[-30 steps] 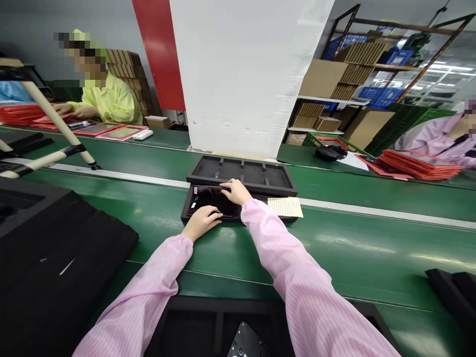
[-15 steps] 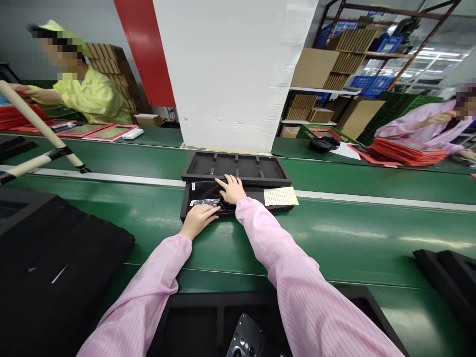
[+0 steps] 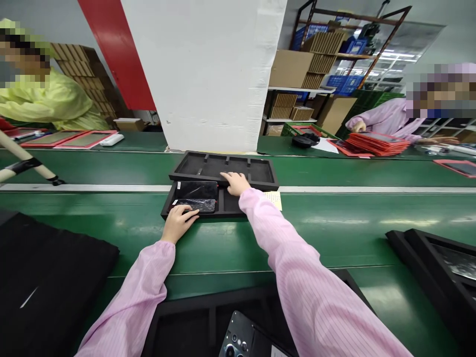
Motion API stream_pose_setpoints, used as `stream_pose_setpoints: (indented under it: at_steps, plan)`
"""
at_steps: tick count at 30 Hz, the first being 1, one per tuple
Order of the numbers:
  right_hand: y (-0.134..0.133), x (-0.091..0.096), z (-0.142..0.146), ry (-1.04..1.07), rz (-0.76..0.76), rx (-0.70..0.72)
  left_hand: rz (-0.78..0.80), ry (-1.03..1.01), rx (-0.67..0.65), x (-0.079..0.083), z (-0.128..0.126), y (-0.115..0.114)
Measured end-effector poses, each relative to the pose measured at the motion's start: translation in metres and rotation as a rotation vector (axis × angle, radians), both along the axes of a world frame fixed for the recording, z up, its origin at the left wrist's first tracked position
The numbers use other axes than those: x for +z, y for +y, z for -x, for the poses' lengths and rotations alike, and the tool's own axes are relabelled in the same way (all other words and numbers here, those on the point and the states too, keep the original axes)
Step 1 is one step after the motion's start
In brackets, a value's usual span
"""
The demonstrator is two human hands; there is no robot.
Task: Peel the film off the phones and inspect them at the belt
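Observation:
My left hand (image 3: 179, 222) rests at the front left edge of a black foam tray (image 3: 231, 212), its fingers outstretched over the near phone screen (image 3: 204, 205). Behind that one lies a second black phone screen (image 3: 197, 189) with a small white label, both in the tray's left compartment. My right hand (image 3: 237, 184) hovers over the tray's middle, index finger extended, holding nothing I can see. Another foam tray (image 3: 228, 166) with dividers sits just beyond, overlapping the back edge. A yellow dotted sheet (image 3: 274, 199) lies at the right end, partly hidden by my right sleeve.
A foam tray (image 3: 186, 329) with a phone (image 3: 238, 334) in it is close to me. Black sheets (image 3: 52, 277) are piled left, more trays (image 3: 427, 267) stand right. Two people work across the green belt (image 3: 334, 238), by red-framed pieces (image 3: 383, 144). A white pillar (image 3: 208, 74) rises ahead.
My right hand has moved off the phone screens toward the right, uncovering them. My left hand stays at the front left edge. The view has turned slightly right.

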State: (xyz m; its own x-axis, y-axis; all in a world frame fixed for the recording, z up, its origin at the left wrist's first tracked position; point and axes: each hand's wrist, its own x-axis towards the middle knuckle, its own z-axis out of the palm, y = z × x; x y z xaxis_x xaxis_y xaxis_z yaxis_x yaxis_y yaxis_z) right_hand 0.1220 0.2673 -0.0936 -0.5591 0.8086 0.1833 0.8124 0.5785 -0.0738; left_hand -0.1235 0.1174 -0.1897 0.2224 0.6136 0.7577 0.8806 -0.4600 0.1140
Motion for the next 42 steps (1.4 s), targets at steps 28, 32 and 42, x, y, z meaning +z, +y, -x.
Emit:
stream_pose_setpoints:
  at_steps: [28, 32, 42]
  plan:
    - [-0.013, 0.017, -0.045, 0.023, -0.070, -0.155, 0.321, -0.077, -0.020, 0.001, -0.012, 0.005]
    - [-0.084, 0.056, -0.071, 0.006, -0.074, -0.128, 0.386, -0.150, -0.043, 0.004, -0.001, 0.004]
    - [-0.331, 0.086, -0.274, 1.102, -0.198, -0.771, 0.675, -0.162, 0.064, 0.012, 0.008, 0.008]
